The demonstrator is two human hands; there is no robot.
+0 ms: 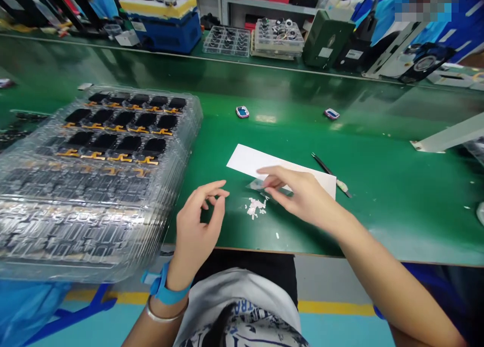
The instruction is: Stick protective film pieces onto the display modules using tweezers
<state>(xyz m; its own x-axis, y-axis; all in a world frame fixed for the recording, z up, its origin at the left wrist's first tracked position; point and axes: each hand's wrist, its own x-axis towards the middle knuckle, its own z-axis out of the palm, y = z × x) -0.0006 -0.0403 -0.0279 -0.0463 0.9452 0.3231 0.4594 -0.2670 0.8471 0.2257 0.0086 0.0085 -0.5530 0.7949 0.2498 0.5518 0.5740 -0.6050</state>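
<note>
Head view: green worktop [381,221], seen from where the person stands

Left hand [198,226]: grip loosely open, fingertips curled, nothing held, just beside a stack of clear trays [113,135] of black screens with orange ribbon tails

Right hand [302,198]: grip pinched on a clear film piece [259,184], above a white paper sheet [282,165]

Risk: static could cling the film to the fingertips or drop it among the white scraps [255,207]; a careless elbow could nudge the tray stack
</note>
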